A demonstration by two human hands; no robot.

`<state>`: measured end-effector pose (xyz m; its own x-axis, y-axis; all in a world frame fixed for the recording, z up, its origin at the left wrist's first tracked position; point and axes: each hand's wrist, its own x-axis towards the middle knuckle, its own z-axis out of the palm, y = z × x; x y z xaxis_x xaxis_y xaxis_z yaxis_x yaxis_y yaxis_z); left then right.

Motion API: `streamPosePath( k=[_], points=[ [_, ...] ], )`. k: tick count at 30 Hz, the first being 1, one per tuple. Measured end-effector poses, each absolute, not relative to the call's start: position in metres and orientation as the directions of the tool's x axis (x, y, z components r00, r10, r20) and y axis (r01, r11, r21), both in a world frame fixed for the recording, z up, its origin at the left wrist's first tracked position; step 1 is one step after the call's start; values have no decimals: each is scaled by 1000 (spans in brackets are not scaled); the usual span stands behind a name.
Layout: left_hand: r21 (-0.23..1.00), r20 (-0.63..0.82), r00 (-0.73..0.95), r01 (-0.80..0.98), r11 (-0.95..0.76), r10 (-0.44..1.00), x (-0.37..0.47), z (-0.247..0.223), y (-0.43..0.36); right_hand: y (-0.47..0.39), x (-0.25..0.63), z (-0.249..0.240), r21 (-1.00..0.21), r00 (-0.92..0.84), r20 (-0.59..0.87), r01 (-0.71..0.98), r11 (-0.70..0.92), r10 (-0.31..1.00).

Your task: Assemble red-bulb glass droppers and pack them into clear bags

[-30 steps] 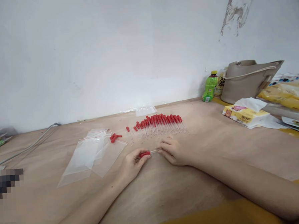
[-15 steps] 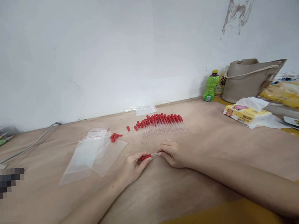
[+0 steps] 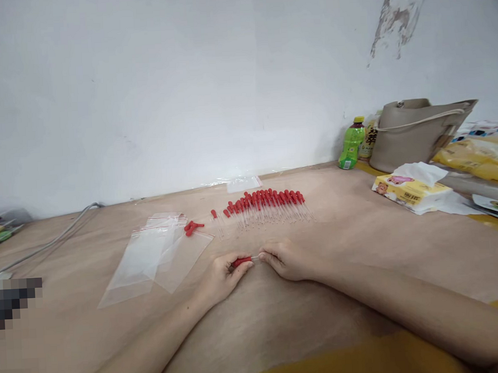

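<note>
My left hand (image 3: 225, 278) is closed around a red rubber dropper bulb (image 3: 242, 261). A thin clear glass tube (image 3: 255, 258) runs from the bulb's open end to my right hand (image 3: 285, 260), whose fingers and thumb pinch it close to the bulb. The tube's far part is hidden in the right hand. Beyond my hands lies a row of droppers (image 3: 270, 199) with red bulbs facing the wall and clear tubes pointing towards me. Several loose red bulbs (image 3: 193, 228) rest to the left of the row.
Clear zip bags (image 3: 140, 259) lie flat on the brown-covered table (image 3: 343, 231). A grey cable (image 3: 68, 236) is at left. Along the right stand a green bottle (image 3: 351, 143), a beige bag (image 3: 409, 136) and a yellow tissue box (image 3: 412, 191). A white wall (image 3: 165, 102) rises behind.
My right hand has shifted slightly left along the glass tube, closer to the bulb, so less of the tube shows. My left hand stays in place with the bulb.
</note>
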<state>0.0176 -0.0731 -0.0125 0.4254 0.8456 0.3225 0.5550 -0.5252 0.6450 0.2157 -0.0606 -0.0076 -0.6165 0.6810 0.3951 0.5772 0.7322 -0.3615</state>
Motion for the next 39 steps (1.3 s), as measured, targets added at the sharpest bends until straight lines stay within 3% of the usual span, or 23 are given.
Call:
streamPosePath(
  k=[4, 6, 9, 12, 15, 22, 29, 35, 39],
  points=[
    [628, 339, 422, 564, -536, 841, 11, -9, -69, -61, 222, 7, -332, -666, 357, 565, 755, 655],
    [590, 392, 368, 602, -537, 843, 3, -9, -64, -54, 225, 14, -373, -637, 347, 580, 725, 688],
    [517, 436, 295, 691, -505, 850, -10, -10, -56, -31, 225, 21, -512, -475, 316, 644, 569, 821],
    [454, 392, 339, 737, -500, 855, -16, -11, -51, -1, 212, 24, -576, -264, 258, 730, 368, 929],
    [430, 375, 387, 732, -528, 842, -16, -10, -51, 23, 189, 22, -563, -112, 240, 793, 233, 964],
    [430, 371, 394, 730, -532, 841, -14, -9, -53, 49, 142, 15, -519, 38, 221, 851, 85, 974],
    [426, 382, 403, 721, -546, 832, -15, -10, -52, 51, 136, 10, -472, 59, 238, 879, 62, 969],
    [434, 383, 397, 720, -542, 834, -15, -9, -51, 37, 117, 11, -372, -119, 265, 903, 215, 957],
    [425, 377, 404, 725, -543, 834, -13, -9, -52, 31, 105, 14, -346, -154, 213, 912, 222, 965]
  ],
)
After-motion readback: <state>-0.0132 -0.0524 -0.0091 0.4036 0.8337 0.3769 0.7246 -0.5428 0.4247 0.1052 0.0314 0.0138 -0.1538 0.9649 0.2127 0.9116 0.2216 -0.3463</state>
